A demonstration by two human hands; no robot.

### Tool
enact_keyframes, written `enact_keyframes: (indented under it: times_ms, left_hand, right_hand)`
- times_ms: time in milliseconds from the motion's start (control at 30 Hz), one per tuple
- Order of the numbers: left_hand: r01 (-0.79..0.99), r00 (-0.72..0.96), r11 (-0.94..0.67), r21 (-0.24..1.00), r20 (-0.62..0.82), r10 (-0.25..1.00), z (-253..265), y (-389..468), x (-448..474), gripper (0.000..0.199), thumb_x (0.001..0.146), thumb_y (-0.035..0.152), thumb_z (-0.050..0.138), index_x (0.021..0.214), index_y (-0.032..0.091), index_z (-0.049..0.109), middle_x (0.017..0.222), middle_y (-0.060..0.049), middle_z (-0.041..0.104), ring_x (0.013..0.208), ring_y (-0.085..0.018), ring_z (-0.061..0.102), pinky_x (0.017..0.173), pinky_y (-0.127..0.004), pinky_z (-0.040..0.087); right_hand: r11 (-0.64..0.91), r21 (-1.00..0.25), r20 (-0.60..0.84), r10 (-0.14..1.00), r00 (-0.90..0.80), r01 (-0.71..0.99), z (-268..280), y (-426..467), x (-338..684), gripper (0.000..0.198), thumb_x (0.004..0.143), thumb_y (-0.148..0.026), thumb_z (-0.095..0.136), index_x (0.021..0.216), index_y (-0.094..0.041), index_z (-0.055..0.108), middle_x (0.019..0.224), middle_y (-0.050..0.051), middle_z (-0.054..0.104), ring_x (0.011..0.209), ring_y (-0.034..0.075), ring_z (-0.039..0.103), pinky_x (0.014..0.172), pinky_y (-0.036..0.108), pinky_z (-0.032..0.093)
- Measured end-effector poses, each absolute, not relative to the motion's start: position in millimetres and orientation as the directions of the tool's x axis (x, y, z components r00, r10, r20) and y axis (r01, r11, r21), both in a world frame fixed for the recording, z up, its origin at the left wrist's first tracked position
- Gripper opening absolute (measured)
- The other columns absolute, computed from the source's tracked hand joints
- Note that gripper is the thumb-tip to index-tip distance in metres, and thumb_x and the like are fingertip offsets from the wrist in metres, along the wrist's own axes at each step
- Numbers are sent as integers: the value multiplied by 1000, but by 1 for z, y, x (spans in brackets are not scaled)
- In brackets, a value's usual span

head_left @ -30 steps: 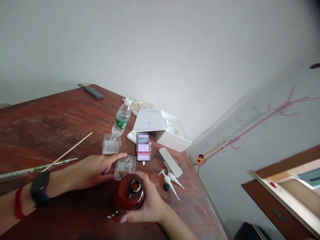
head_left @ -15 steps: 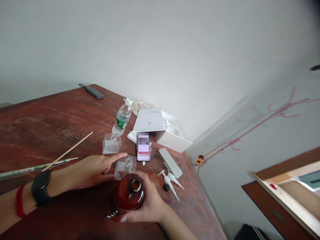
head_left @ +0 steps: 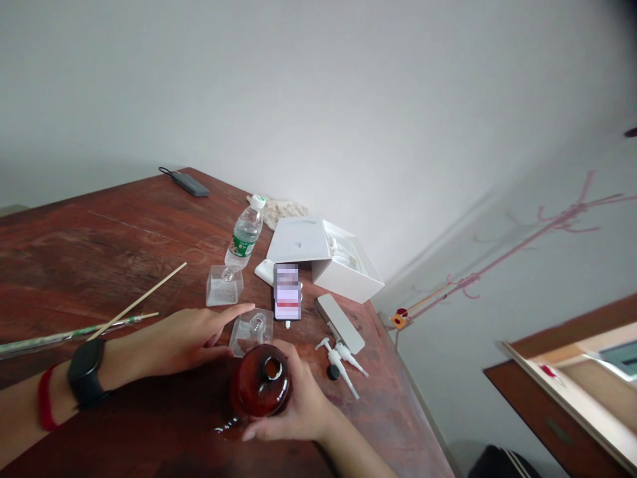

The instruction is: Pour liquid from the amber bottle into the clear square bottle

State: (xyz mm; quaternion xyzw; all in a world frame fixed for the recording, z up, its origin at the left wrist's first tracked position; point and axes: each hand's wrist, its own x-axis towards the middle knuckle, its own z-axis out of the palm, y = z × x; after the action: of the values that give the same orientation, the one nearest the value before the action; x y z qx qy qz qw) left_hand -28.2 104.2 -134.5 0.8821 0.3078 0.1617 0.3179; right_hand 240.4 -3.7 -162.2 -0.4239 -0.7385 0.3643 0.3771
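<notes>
My right hand (head_left: 298,405) is wrapped round a dark amber, round-shouldered bottle (head_left: 256,392), whose uncapped mouth faces up toward me. My left hand (head_left: 194,338) is at the left side of a clear square bottle (head_left: 251,332) with a round neck. Its index finger stretches along the far edge and the thumb lies by the near left corner, though the contact is partly hidden. Behind it stands a second clear square bottle (head_left: 223,287). White pump heads (head_left: 341,368) and a small black cap (head_left: 333,372) lie to the right of the amber bottle.
On the wooden table (head_left: 99,265) stand a water bottle (head_left: 245,236) and an open white box (head_left: 343,279). A phone (head_left: 287,292), a pale slim case (head_left: 341,323), a thin wooden stick (head_left: 139,299) and a grey device (head_left: 185,182) lie there. A pink rack (head_left: 517,245) leans beyond.
The view has shifted very slightly, so everything sits a few pixels to the right. Both hands and the bottles otherwise keep their places.
</notes>
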Motion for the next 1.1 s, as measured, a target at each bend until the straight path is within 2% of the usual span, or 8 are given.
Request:
enact_keyframes:
  times_ms: [167, 367, 500, 633, 900, 1100]
  left_hand:
    - [484, 764, -609, 628, 36, 644, -131, 103, -27, 73, 100, 43, 60, 168, 23, 43, 85, -2, 76, 71, -24, 72, 61, -27, 41]
    - [475, 775, -619, 625, 37, 631, -133, 104, -29, 75, 100, 45, 61, 169, 24, 40, 86, -1, 75, 73, -24, 72, 65, -28, 42]
    - [499, 760, -603, 622, 20, 649, -132, 103, -29, 74, 100, 44, 61, 169, 25, 41, 81, 1, 74, 70, -24, 71, 62, -28, 40]
    - [508, 758, -605, 613, 15, 652, -130, 104, -28, 76, 98, 44, 63, 169, 25, 41, 82, 0, 74, 72, -26, 73, 63, -29, 43]
    - [534, 755, -585, 611, -33, 655, -125, 104, -27, 81, 96, 42, 64, 172, 28, 37, 84, -1, 76, 76, -28, 75, 69, -30, 46]
    - [559, 736, -581, 592, -31, 676, -124, 101, -25, 81, 95, 39, 64, 172, 27, 39, 87, -3, 77, 78, -29, 75, 71, -31, 47]
  right_hand:
    - [350, -867, 222, 909, -354, 355, -162, -4, 241, 113, 44, -71, 105, 136, -25, 58, 129, 14, 79, 117, 35, 78, 102, 45, 62]
    - [352, -867, 235, 913, -334, 353, -165, -4, 240, 114, 44, -71, 105, 137, -24, 59, 128, 14, 79, 115, 35, 78, 100, 45, 63]
    - [346, -876, 241, 918, -316, 337, -169, -3, 240, 113, 40, -69, 106, 132, -24, 60, 123, 13, 80, 111, 35, 79, 98, 46, 64]
    - [342, -896, 262, 922, -284, 284, -166, -2, 242, 106, 48, -69, 103, 133, -24, 61, 122, 13, 79, 112, 36, 78, 103, 50, 62]
    - [365, -922, 348, 927, -140, 128, -155, -2, 247, 103, 54, -72, 99, 137, -25, 59, 126, 14, 76, 112, 37, 77, 105, 53, 61]
    - [355, -916, 374, 924, 81, 186, -161, -1, 270, 110, 60, -79, 93, 146, -25, 52, 134, 18, 73, 124, 42, 73, 110, 59, 59]
